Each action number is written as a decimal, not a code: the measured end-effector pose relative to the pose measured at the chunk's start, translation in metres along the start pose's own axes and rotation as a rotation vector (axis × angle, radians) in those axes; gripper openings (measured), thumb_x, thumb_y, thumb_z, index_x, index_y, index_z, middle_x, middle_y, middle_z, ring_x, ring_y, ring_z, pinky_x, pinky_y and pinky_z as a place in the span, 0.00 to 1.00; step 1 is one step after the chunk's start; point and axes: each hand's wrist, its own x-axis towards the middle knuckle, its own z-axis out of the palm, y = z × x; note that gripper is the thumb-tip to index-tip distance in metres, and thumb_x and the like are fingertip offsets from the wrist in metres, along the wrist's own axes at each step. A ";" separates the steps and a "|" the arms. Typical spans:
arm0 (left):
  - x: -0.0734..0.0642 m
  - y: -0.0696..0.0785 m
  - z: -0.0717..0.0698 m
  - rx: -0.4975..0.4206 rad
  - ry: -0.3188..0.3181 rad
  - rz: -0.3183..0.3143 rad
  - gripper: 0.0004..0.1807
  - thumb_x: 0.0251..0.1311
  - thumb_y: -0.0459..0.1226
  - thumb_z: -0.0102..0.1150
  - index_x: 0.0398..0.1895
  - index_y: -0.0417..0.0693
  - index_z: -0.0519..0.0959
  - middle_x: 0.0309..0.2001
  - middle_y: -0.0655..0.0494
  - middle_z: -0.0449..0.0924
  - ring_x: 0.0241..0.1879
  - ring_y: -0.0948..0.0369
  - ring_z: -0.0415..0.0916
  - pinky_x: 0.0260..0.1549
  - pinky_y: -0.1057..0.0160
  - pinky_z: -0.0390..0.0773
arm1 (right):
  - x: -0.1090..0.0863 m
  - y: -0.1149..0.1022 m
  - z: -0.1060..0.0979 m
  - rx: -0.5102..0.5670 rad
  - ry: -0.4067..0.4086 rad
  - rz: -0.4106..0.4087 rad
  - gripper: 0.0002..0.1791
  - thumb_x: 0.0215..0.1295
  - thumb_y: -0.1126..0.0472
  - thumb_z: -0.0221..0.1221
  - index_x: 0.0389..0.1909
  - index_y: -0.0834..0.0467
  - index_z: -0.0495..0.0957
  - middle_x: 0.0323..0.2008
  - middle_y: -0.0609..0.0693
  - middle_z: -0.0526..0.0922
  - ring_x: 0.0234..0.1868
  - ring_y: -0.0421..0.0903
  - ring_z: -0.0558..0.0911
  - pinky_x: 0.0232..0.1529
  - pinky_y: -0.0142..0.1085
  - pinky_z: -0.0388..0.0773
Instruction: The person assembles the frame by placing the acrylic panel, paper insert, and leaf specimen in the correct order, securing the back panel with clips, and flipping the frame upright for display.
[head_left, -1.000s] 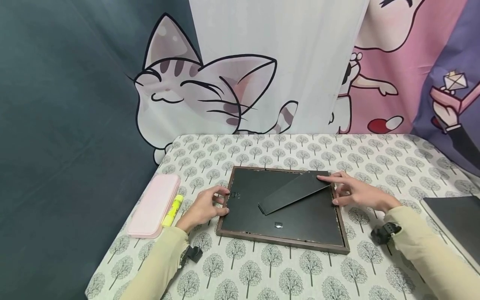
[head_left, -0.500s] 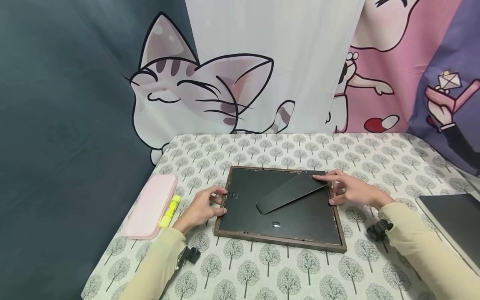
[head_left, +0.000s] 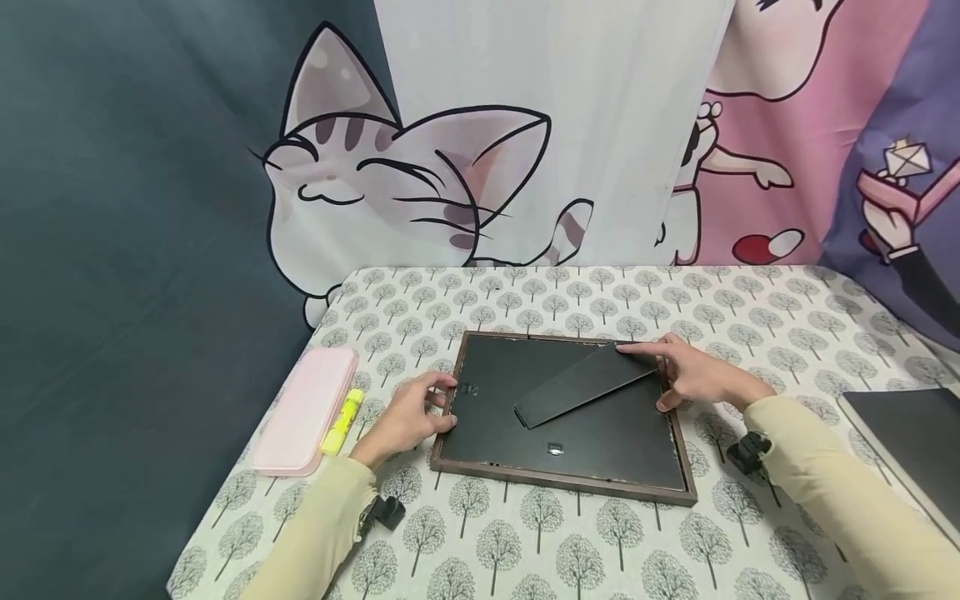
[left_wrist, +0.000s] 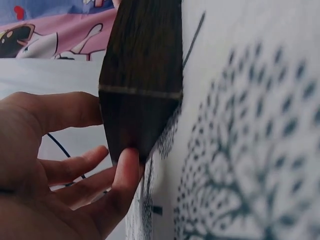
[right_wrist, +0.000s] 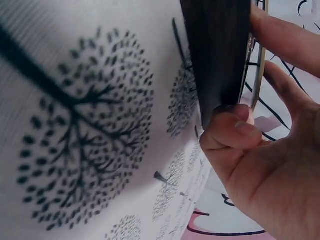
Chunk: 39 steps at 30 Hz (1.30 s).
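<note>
A brown picture frame (head_left: 566,479) lies face down on the table, its black backing board (head_left: 487,442) upward. A flat black easel stand (head_left: 577,387) runs diagonally across that board. My left hand (head_left: 405,417) holds the frame's left edge, its thumb against the outer side in the left wrist view and a finger reaching over the edge. On the opposite edge is my right hand (head_left: 701,375). Its index finger stretches onto the stand's upper end, and the thumb sits at the frame's outer edge. The right wrist view shows the thumb bent against the dark side.
To the left lie a pink case (head_left: 307,412) and a yellow highlighter (head_left: 342,422). A dark flat item with a pale edge (head_left: 911,433) is at the far right. The tablecloth (head_left: 540,542) has a tree print, and a cartoon curtain (head_left: 600,67) hangs behind the table.
My right hand's index finger has slid left along the stand's upper end, and the hand has shifted slightly over the frame. The left hand and the frame stay in place.
</note>
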 end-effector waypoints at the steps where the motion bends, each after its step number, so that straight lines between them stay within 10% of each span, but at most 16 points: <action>1: -0.001 0.000 0.000 0.009 -0.008 0.013 0.30 0.51 0.29 0.72 0.60 0.44 0.75 0.56 0.48 0.79 0.48 0.55 0.79 0.37 0.66 0.82 | 0.000 0.001 0.000 -0.005 0.003 -0.003 0.57 0.35 0.72 0.74 0.75 0.54 0.63 0.46 0.61 0.62 0.38 0.49 0.65 0.31 0.33 0.74; 12: -0.003 -0.003 -0.006 -0.069 -0.065 0.007 0.36 0.51 0.32 0.74 0.65 0.44 0.73 0.63 0.45 0.76 0.57 0.49 0.77 0.48 0.60 0.84 | -0.007 0.004 0.002 0.016 0.043 -0.030 0.56 0.41 0.69 0.74 0.76 0.50 0.62 0.49 0.58 0.63 0.36 0.47 0.66 0.33 0.33 0.72; 27: -0.006 -0.001 -0.003 0.245 -0.082 0.173 0.28 0.68 0.35 0.57 0.70 0.36 0.68 0.66 0.41 0.72 0.67 0.42 0.69 0.67 0.40 0.70 | -0.010 0.007 0.004 0.075 0.030 -0.035 0.55 0.42 0.71 0.72 0.76 0.51 0.62 0.49 0.59 0.62 0.34 0.46 0.66 0.32 0.31 0.73; 39: -0.005 0.007 0.003 0.531 -0.073 0.241 0.23 0.74 0.36 0.49 0.69 0.37 0.71 0.57 0.43 0.77 0.57 0.46 0.73 0.60 0.46 0.75 | -0.011 0.010 0.004 0.102 0.003 -0.044 0.54 0.45 0.72 0.71 0.76 0.53 0.61 0.51 0.60 0.60 0.31 0.44 0.66 0.26 0.31 0.77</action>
